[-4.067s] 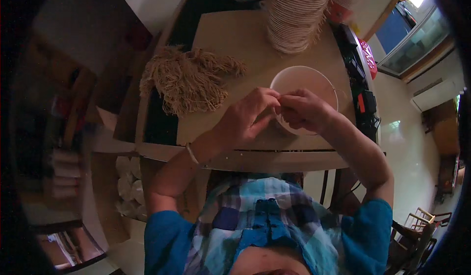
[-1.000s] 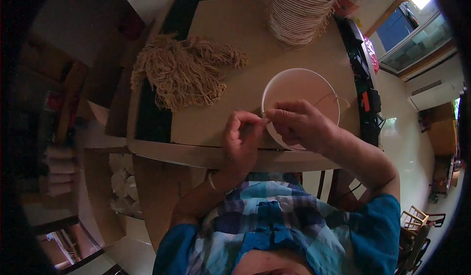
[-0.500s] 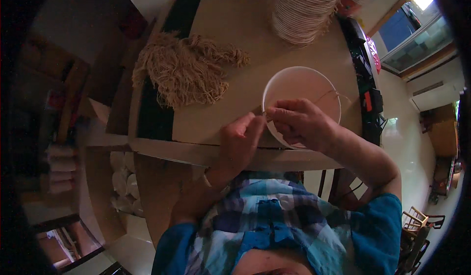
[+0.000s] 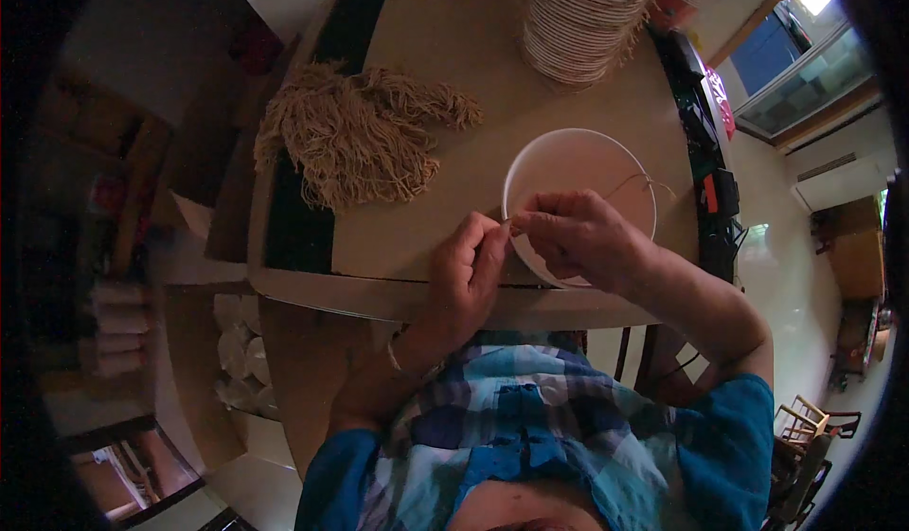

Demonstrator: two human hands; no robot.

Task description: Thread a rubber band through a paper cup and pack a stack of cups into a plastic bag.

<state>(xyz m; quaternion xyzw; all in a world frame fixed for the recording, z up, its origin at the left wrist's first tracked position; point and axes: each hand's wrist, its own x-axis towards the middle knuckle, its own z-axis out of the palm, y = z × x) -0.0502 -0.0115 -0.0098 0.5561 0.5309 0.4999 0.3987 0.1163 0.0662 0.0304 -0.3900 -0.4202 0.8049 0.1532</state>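
Left hand [image 4: 464,270] and right hand [image 4: 587,237] meet fingertip to fingertip at the left rim of the tub [image 4: 563,166]. Right thumb and forefinger are pinched tight, the other fingers curled under; the left has its fingers folded, thumb laid close. Whatever sits in that pinch is too small to make out, and I can't tell whether the left has hold of it too. A pale thread [image 4: 620,187] crosses the tub's far right rim, its inner end lost near the right hand, which also covers part of the tub's mouth.

Against 4.1 seconds ago, the left forearm is tucked in nearer the body, its hand lower; 0.5 seconds ago those left fingers were blurred, now they're sharper.

The tub stands on the board [image 4: 473,171]; left of it lies the tan fringe [image 4: 360,138]. Behind, the ridged stack [image 4: 592,29] is cut off on top. Low at left, a carton [image 4: 194,370] holds pale, rounded bundles [image 4: 241,351], too dim to identify.
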